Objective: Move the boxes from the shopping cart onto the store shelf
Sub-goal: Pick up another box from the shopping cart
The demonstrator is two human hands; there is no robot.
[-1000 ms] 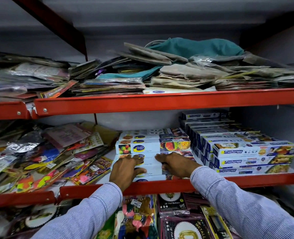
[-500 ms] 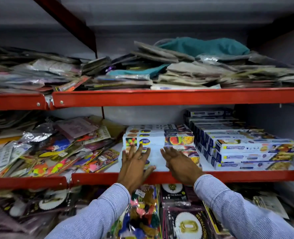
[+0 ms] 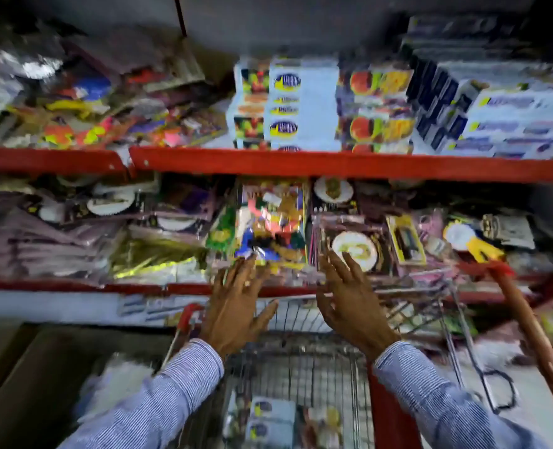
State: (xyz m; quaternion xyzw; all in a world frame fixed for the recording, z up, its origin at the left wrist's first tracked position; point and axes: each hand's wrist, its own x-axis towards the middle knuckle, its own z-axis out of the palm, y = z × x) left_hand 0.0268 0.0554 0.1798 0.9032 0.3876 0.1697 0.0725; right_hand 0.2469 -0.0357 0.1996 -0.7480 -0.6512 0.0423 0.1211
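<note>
Stacked flat for stability, boxes [image 3: 320,105] are seen on the red-edged shelf [image 3: 333,165]; more boxes [image 3: 270,419] lie in the shopping cart [image 3: 301,367] below. Both the left hand [image 3: 236,314] and right hand [image 3: 353,309] are spread and empty, having been withdrawn from the stack they pressed half a second ago.

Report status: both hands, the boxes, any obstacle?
Left hand and right hand open, empty, above cart. Stacked boxes on shelf; more boxes in cart. Nothing in the way.
</note>
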